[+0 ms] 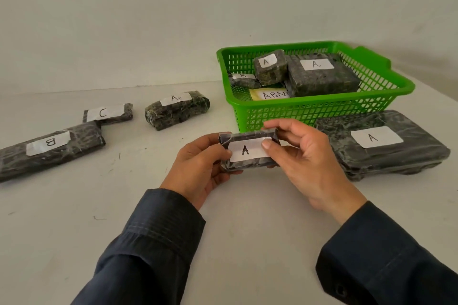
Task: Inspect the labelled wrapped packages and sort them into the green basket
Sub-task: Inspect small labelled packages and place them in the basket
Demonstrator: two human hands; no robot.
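Just before the green basket (309,106), both my left hand (198,168) and right hand (304,158) pinch the A package (247,150); I'd keep thumbs off its label.

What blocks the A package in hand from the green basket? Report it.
Nothing visible. The left hand and right hand grip the held A package just before the green basket; only its own near wall lies between, and its top is open.

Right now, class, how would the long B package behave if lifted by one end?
The long B package is slim and flat, so it may sag or swing when lifted by one end. Its shiny wrap looks slippery. Lying flat, it should not roll.
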